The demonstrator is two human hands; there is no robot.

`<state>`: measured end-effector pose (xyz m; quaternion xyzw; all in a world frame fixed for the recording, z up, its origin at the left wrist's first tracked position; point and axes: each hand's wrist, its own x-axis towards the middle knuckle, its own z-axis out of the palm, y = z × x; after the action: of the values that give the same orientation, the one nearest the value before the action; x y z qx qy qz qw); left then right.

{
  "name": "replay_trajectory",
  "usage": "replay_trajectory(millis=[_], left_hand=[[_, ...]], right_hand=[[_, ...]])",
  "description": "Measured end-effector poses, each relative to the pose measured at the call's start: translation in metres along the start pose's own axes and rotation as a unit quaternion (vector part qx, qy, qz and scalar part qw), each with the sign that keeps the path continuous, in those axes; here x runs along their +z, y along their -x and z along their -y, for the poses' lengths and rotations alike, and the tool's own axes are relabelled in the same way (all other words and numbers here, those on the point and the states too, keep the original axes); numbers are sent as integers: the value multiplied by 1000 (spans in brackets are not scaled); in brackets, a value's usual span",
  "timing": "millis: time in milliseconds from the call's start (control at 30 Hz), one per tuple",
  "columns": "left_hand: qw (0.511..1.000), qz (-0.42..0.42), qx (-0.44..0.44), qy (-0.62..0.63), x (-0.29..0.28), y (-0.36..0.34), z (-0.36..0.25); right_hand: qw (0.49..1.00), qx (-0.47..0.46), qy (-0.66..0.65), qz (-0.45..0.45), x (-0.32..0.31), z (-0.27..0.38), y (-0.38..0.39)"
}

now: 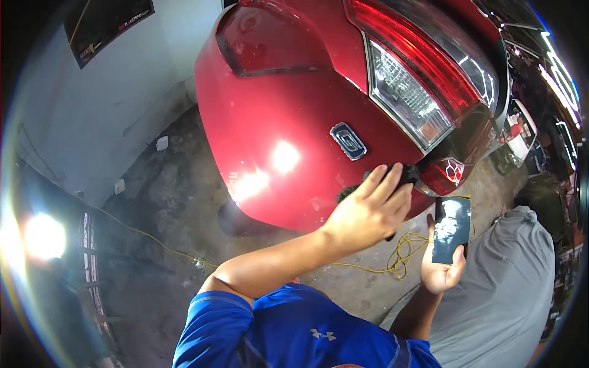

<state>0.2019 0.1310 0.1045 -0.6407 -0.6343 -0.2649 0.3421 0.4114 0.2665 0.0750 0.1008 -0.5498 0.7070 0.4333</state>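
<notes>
My left hand reaches across to the rear corner of a red car. Its fingers are curled over a fuzzy black pad or cloth, which lies against the red paint just below the tail light and the chrome emblem. The palm hides much of this black thing. Lower and to the right, my right hand holds up a flat, dark, glossy rectangle, with the thumb along its lower edge. Bright reflections cover its face, and I cannot tell what it is.
A yellow cord loops on the concrete floor. Something under a grey cover stands close by on the right. A bright work lamp shines at the far left, near a pale wall.
</notes>
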Motion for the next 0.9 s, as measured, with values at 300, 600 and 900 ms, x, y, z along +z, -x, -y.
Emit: replay_trajectory(millis=[300,600,900], left_hand=[[930,-207,-302,18,3,144,123],[867,-201,-454,47,14,173,174],[880,-187,-433,53,2,180,179]], right_hand=[[786,-77,559,252,62,22,-106],[628,-64,685,364,132,-27,-188],[548,-23,775,315,171,-65,-175]])
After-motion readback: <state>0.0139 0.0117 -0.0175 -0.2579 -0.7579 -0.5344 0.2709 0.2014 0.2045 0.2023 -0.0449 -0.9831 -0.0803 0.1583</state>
